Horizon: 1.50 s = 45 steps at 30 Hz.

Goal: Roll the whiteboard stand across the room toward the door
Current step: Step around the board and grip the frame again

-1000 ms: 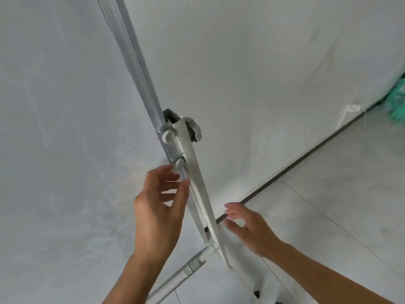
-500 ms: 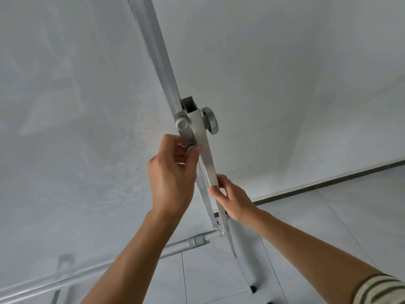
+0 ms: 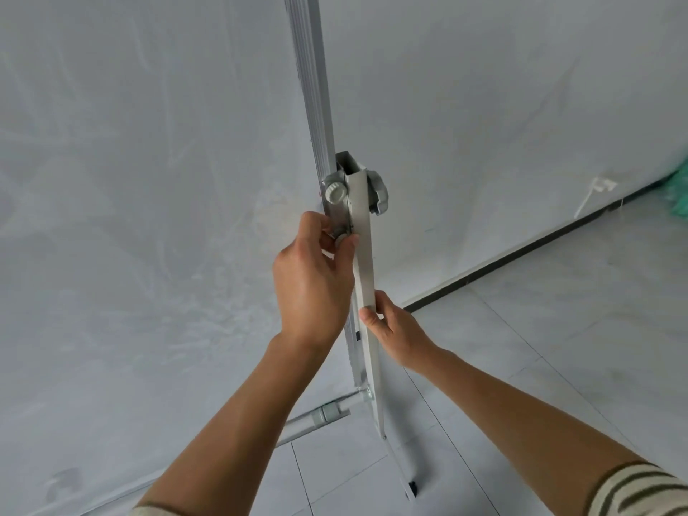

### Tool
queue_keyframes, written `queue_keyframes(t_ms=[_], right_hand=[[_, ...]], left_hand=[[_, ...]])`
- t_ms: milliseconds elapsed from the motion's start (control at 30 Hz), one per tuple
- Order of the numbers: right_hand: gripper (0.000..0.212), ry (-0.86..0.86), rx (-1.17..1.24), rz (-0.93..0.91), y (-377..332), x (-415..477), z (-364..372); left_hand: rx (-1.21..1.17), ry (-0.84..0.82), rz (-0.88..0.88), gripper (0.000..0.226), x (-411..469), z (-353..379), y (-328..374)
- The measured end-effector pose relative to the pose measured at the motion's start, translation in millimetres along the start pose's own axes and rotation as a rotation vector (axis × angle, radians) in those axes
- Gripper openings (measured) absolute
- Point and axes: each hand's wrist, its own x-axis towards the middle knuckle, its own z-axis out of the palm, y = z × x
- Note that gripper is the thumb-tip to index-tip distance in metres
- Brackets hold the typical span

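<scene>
The whiteboard stand's grey metal upright [image 3: 363, 262] runs down the middle of the view, edge-on, with the white board surface [image 3: 149, 217] filling the left. Two ribbed knobs sit near the top of the bracket [image 3: 337, 191]. My left hand [image 3: 316, 277] is closed around the small lower knob and the edge of the frame. My right hand [image 3: 394, 329] grips the upright a little lower, thumb on its front face. A crossbar [image 3: 320, 413] joins the upright low down, and the stand's foot with a black caster [image 3: 412, 487] rests on the tiled floor.
A white wall [image 3: 521, 143] with a dark skirting strip [image 3: 521, 262] stands right behind the stand. Pale floor tiles [image 3: 558, 348] spread to the right. Something green [image 3: 679, 195] lies at the far right edge, near a white cable clip on the wall.
My left hand went from open beside the knob to closed on it. My right hand came in from the floor side and took hold of the upright. The stand now appears more vertical.
</scene>
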Motion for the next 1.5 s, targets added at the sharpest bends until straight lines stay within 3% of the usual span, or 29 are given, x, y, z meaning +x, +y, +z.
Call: queue_keyframes(t_ms=[567,700,867,967,1067,1233,1333,1500], right_hand=[[0.067,-0.008,0.016,0.067,-13,-214,15],[0.055,-0.043,-0.016,0.124,-29,-238,19],[0.054,-0.053,-0.19,0.248,-25,-269,34],[0.035,-0.048,-0.184,0.303,-12,-305,59],[0.002,-0.131,-0.133,0.315,-14,-332,110],[0.009,-0.254,-0.068,0.289,-59,-353,227],[0.008,-0.333,-0.002,0.271,-98,-359,312],[0.004,-0.548,0.044,0.193,-181,-366,430]], left_hand=[[0.006,-0.052,0.038,0.015,-175,-68,85],[0.047,-0.074,-0.003,0.02,-194,-88,99],[0.103,-0.138,-0.092,0.035,-225,-137,94],[0.143,-0.168,-0.194,0.027,-260,-188,62],[0.179,-0.174,-0.37,0.018,-317,-263,6],[0.236,-0.143,-0.666,0.012,-438,-404,-82],[0.281,-0.038,-0.834,0.019,-505,-488,-116],[0.316,0.179,-1.058,0.011,-584,-590,-140]])
